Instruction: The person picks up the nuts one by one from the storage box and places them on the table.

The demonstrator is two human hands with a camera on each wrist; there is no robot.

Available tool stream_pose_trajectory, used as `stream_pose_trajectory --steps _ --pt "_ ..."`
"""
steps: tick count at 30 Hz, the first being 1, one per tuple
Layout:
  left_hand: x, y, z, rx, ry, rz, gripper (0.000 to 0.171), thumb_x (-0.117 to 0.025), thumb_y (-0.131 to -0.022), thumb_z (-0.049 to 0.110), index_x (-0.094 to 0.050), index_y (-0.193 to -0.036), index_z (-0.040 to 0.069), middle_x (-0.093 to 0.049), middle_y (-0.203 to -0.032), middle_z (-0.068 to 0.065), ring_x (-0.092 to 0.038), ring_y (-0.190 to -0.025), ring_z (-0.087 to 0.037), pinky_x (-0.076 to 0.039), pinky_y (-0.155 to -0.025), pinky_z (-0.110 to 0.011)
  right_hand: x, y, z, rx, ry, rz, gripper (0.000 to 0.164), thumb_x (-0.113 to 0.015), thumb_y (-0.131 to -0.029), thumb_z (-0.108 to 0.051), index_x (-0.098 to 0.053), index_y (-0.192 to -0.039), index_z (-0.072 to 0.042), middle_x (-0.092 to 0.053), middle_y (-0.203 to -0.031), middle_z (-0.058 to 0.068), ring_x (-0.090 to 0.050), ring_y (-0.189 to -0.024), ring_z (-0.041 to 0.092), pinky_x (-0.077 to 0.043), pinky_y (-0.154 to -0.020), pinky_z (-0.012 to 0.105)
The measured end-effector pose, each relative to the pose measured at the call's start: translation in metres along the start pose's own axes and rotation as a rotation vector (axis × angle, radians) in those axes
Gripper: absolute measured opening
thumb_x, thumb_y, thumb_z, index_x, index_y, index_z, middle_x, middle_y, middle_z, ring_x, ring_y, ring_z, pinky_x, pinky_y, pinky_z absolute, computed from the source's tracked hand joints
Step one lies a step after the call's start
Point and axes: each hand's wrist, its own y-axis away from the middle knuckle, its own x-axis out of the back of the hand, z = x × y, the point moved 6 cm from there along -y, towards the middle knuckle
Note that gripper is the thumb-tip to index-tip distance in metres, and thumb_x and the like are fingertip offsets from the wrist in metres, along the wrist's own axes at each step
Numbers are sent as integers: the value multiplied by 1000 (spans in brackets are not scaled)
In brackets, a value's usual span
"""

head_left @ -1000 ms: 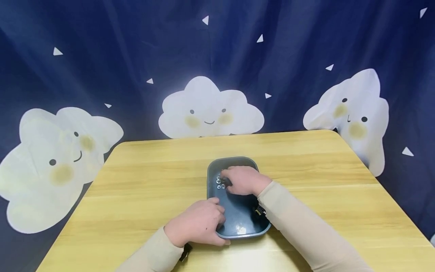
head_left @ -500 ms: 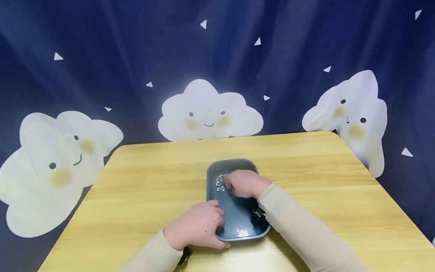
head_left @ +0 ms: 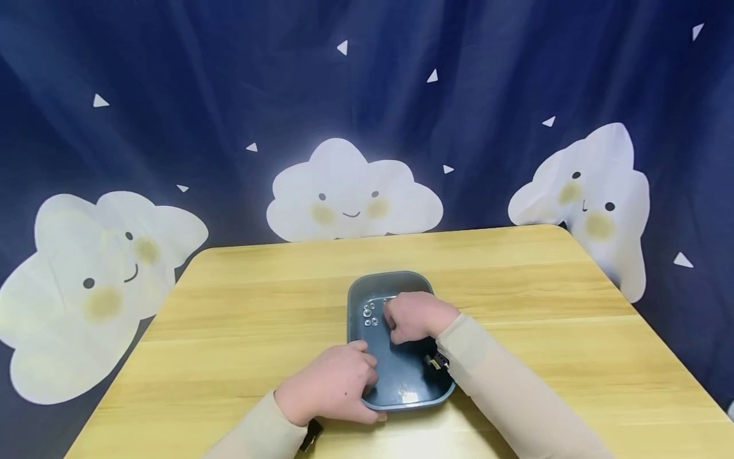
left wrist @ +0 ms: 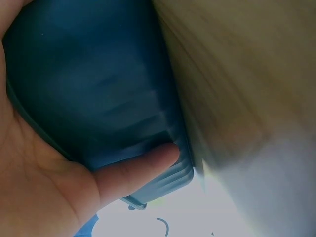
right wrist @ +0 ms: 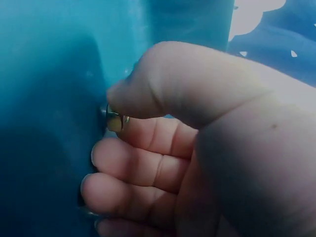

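A dark blue-grey tray (head_left: pixel 401 382) lies on the wooden table. My left hand (head_left: pixel 332 386) grips its near left corner, fingers over the rim; in the left wrist view the thumb (left wrist: pixel 138 173) presses against the outer wall. Inside the tray, toward the far left, several small shiny metal nuts (head_left: pixel 367 313) lie loosely grouped. My right hand (head_left: pixel 418 317) is down in the tray just right of them, fingers curled. Seen from the right wrist, its thumb and index finger pinch one small metal nut (right wrist: pixel 114 121) close to the tray surface. Another shiny bit shows beneath the lower fingertips, mostly hidden.
The light wooden table (head_left: pixel 258 306) extends on all sides of the tray. Behind it hangs a dark blue curtain (head_left: pixel 390 95) with white cloud faces. The tray's raised walls surround my right hand, whose sleeve (head_left: pixel 510 389) crosses the right rim.
My right hand has drawn slightly right and toward me, its fingers curling more, uncovering nuts at its left. The left hand keeps its grip on the tray. The head view has tilted up a little.
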Motion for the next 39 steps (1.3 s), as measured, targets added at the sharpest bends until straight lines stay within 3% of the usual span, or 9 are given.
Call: stream_pose_trajectory --steps 5,13,20,27,39 --pt "0 0 0 -3 7 4 53 -77 -72 63 -45 -51 26 -30 -59 18 -26 -62 -8 -22 -58 -20 5 5 0 32 -40 42 11 -71 -77 -23 -60 -75 -23 -57 -67 -9 -52 -60 11 -45 -58 30" --pt "-2 0 -1 1 4 17 55 -78 -71 63 -43 -50 26 -30 -59 18 -27 -63 -8 -22 -56 -19 27 18 -1 112 -54 199 11 -66 -77 -22 -55 -73 -23 -51 -64 -11 -48 -58 10 -41 -55 29" --pt "-2 0 0 -2 -18 34 56 -78 -69 64 -42 -50 27 -29 -59 19 -26 -62 -8 -22 -54 -19 50 34 -4 119 -77 287 12 -67 -77 -23 -56 -75 -24 -49 -65 -15 -47 -59 7 -41 -55 27" --pt "-2 1 -1 0 -2 20 55 -78 -70 63 -42 -50 26 -29 -58 19 -26 -62 -8 -22 -57 -20 70 52 -2 98 -124 295 11 -66 -77 -20 -55 -77 -22 -47 -63 -12 -46 -57 8 -39 -54 29" --pt "-3 1 -1 8 -14 8 54 -77 -71 64 -45 -51 26 -30 -59 19 -27 -63 -8 -23 -57 -20 83 72 36 19 -176 266 13 -64 -78 -10 -56 -82 -19 -49 -68 -7 -50 -66 14 -42 -63 34"
